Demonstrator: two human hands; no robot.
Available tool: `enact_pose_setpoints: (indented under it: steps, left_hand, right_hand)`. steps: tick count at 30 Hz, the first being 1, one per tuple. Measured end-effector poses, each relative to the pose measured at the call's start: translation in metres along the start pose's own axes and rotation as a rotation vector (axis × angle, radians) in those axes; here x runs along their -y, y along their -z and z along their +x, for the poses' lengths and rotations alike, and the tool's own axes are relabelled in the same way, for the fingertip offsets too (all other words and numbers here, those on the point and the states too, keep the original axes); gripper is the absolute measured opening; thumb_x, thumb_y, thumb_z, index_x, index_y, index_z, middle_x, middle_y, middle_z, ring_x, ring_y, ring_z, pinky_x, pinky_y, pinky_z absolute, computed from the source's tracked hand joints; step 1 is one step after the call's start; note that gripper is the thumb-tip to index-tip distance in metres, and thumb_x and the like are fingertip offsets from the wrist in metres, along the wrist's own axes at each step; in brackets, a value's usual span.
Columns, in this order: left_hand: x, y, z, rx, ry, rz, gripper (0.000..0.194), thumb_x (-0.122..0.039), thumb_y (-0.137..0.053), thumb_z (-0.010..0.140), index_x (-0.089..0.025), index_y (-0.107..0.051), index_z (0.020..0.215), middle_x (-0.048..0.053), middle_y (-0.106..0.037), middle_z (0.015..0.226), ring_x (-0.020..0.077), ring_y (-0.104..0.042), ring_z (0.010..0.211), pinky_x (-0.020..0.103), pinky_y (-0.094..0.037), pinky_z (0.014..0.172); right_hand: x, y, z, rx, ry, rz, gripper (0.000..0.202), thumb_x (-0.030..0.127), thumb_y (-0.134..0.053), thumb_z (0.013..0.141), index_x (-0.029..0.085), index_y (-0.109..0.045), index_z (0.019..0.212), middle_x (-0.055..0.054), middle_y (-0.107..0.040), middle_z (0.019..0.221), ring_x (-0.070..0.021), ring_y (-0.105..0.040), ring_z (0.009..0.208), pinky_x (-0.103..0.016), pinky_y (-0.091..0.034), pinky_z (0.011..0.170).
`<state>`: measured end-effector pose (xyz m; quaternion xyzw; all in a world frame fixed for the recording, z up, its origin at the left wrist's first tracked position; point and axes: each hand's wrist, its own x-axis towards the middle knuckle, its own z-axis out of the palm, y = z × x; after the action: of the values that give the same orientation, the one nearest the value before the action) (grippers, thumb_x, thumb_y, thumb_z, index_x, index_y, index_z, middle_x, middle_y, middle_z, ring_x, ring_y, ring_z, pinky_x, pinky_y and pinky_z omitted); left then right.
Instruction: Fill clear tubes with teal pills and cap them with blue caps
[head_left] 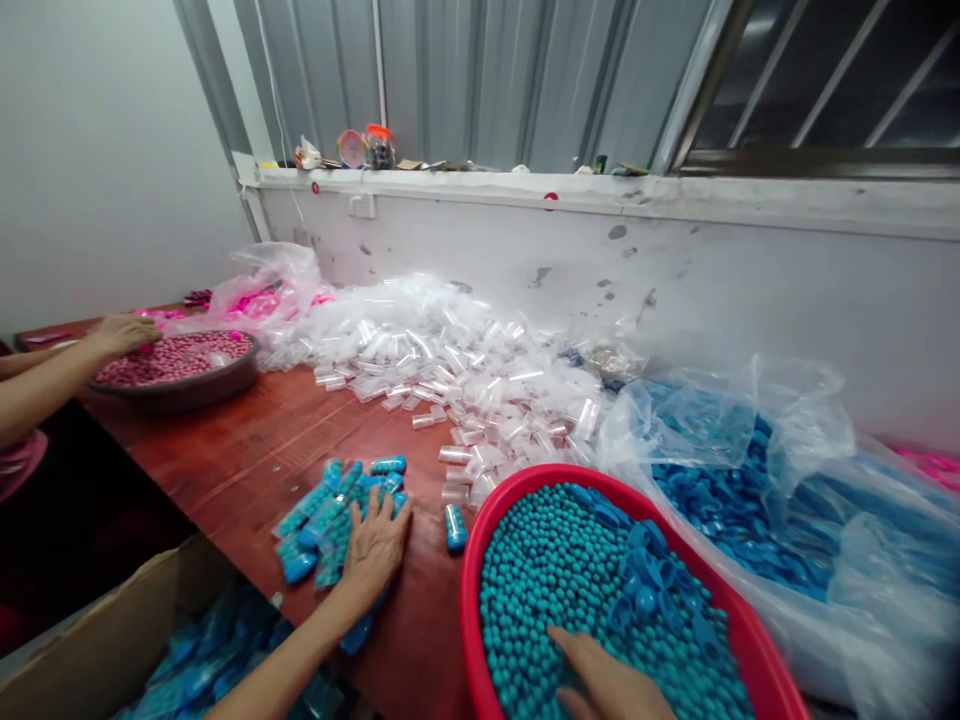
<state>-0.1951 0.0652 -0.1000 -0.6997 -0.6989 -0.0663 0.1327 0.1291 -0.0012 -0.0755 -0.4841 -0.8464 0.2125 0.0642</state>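
Observation:
My left hand [375,550] lies with fingers spread on a cluster of clear tubes filled with teal beads and closed with blue caps [330,520]. One more filled tube [454,528] stands apart, between that hand and a red basin [471,590]. At the basin's near side, my right hand [611,685] reaches over the teal beads [555,560], its visible fingers stretched and apart; part of it is cut off by the frame's lower edge. Several blue caps [652,580] sit on the beads at the basin's right.
Empty clear tubes [450,360] are heaped along the wall. A plastic bag [810,430] of blue caps stands right of the basin. At lower left, a cardboard box [97,640] holds filled tubes. Another person's hand [124,335] is over a brown basin [187,392] of pink beads.

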Motion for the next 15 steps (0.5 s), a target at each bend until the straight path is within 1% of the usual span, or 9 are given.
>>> enact_pose_setpoints:
  steps: [2,3,5,6,8,9,11,12,15]
  left_hand:
    - [-0.006,0.003,0.001,-0.031,0.024,0.014,0.045,-0.006,-0.03,0.079,-0.02,-0.054,0.115,0.014,-0.051,0.121,0.033,-0.033,0.122,0.058,-0.023,0.094]
    - [-0.011,0.003,0.003,-0.045,-0.01,-0.01,0.045,-0.006,-0.03,0.079,-0.019,-0.054,0.114,0.013,-0.052,0.121,0.0323,-0.034,0.121,0.056,-0.024,0.095]
    - [-0.026,0.003,0.007,-0.052,-0.148,-0.093,0.042,-0.01,-0.034,0.08,-0.021,-0.054,0.115,0.012,-0.053,0.121,0.0304,-0.037,0.119,0.05,-0.027,0.096]
    - [-0.034,0.002,0.009,-0.038,-0.227,-0.133,0.041,-0.012,-0.036,0.08,-0.022,-0.054,0.115,0.011,-0.053,0.12,0.0295,-0.039,0.117,0.048,-0.028,0.096]
    - [-0.046,-0.002,0.014,0.029,-0.346,-0.182,0.041,-0.015,-0.038,0.08,-0.024,-0.051,0.119,0.01,-0.053,0.121,0.0282,-0.043,0.114,0.045,-0.03,0.095]
    - [-0.05,-0.004,0.015,0.074,-0.377,-0.188,0.042,-0.016,-0.038,0.08,-0.024,-0.049,0.121,0.011,-0.052,0.121,0.0281,-0.044,0.112,0.045,-0.032,0.093]
    - [-0.053,-0.006,0.017,0.157,-0.378,-0.172,0.045,-0.017,-0.037,0.081,-0.023,-0.046,0.124,0.012,-0.051,0.123,0.0275,-0.048,0.108,0.044,-0.034,0.09]
    - [-0.052,-0.008,0.017,0.175,-0.362,-0.155,0.045,-0.016,-0.037,0.08,-0.022,-0.045,0.124,0.012,-0.05,0.124,0.0273,-0.048,0.107,0.044,-0.034,0.09]
    - [-0.04,-0.013,0.015,0.148,-0.292,-0.078,0.045,-0.013,-0.035,0.079,-0.021,-0.049,0.121,0.012,-0.05,0.122,0.029,-0.045,0.109,0.046,-0.031,0.091]
  right_hand:
    - [0.005,0.002,-0.004,-0.028,0.019,-0.02,0.045,0.022,-0.049,0.079,0.026,-0.046,0.124,-0.008,-0.059,0.115,-0.0254,-0.059,0.098,-0.032,-0.051,0.077]
    - [0.01,0.005,-0.006,-0.043,0.029,-0.031,0.043,0.023,-0.048,0.08,0.025,-0.047,0.123,-0.008,-0.059,0.114,-0.0248,-0.059,0.098,-0.032,-0.051,0.078]
    - [0.022,0.018,-0.009,-0.076,0.05,-0.059,0.038,0.022,-0.047,0.082,0.023,-0.049,0.119,-0.008,-0.06,0.111,-0.0229,-0.059,0.096,-0.031,-0.049,0.079]
    - [0.028,0.027,-0.008,-0.1,0.045,-0.079,0.034,0.02,-0.047,0.082,0.022,-0.051,0.115,-0.008,-0.062,0.106,-0.022,-0.059,0.094,-0.031,-0.049,0.079]
    - [0.038,0.047,-0.001,-0.157,0.062,-0.135,0.028,0.018,-0.048,0.082,0.022,-0.053,0.109,-0.005,-0.062,0.1,-0.0202,-0.057,0.09,-0.032,-0.047,0.08]
    - [0.04,0.056,0.006,-0.194,0.064,-0.174,0.027,0.018,-0.048,0.082,0.022,-0.053,0.109,-0.006,-0.06,0.103,-0.0206,-0.055,0.093,-0.033,-0.045,0.082]
    - [0.035,0.073,0.026,-0.233,0.084,-0.259,0.026,0.018,-0.05,0.082,0.02,-0.052,0.108,-0.007,-0.056,0.109,-0.0209,-0.052,0.097,-0.033,-0.043,0.083]
    - [0.029,0.079,0.039,-0.235,0.09,-0.308,0.026,0.019,-0.051,0.081,0.019,-0.052,0.107,-0.008,-0.054,0.111,-0.0217,-0.05,0.1,-0.034,-0.042,0.085]
    - [0.002,0.088,0.075,-0.185,0.06,-0.464,0.032,0.025,-0.052,0.081,0.018,-0.049,0.113,-0.009,-0.048,0.122,-0.0245,-0.041,0.112,-0.037,-0.037,0.089]
